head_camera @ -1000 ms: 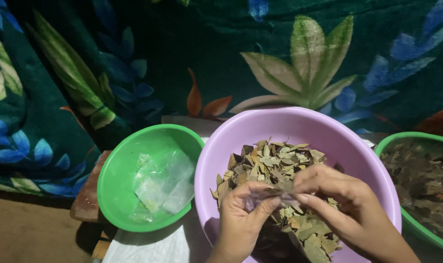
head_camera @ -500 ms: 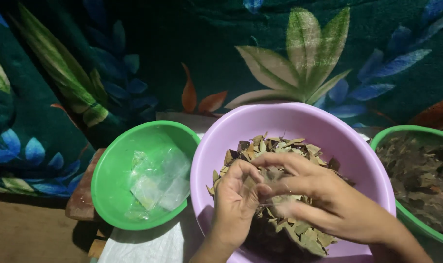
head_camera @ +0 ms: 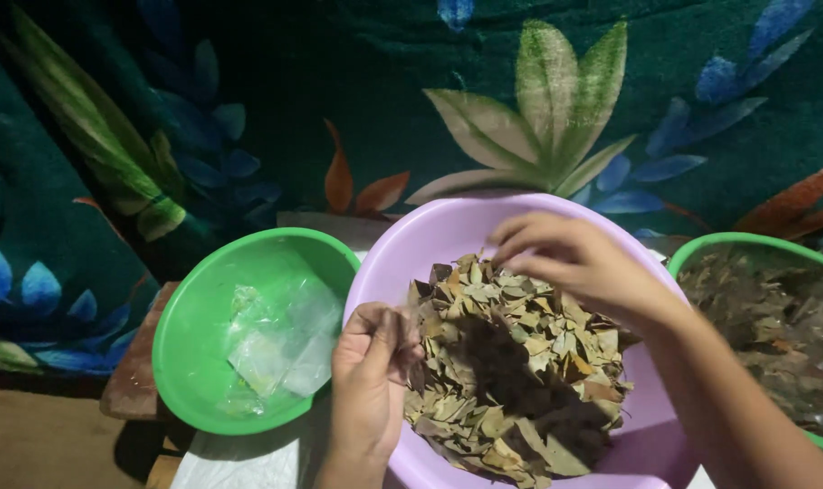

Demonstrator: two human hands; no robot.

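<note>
Dried leaves lay heaped in the lilac basin: light, brittle, best pinched by their edges. Your left hand pinched a few leaves at the rim; your right hand hovered with fingers loosely curled, holding nothing.

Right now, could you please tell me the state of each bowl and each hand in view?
Purple bowl: upright, heaped with dry leaves.
Left green bowl: upright, holding clear plastic bags.
Right green bowl: upright, partly out of frame, filled with darker leaves.
Left hand: at the purple bowl's rim, fingers pinched shut on a small leaf piece.
Right hand: over the leaf pile, fingers curled loosely, holding nothing visible.
</note>
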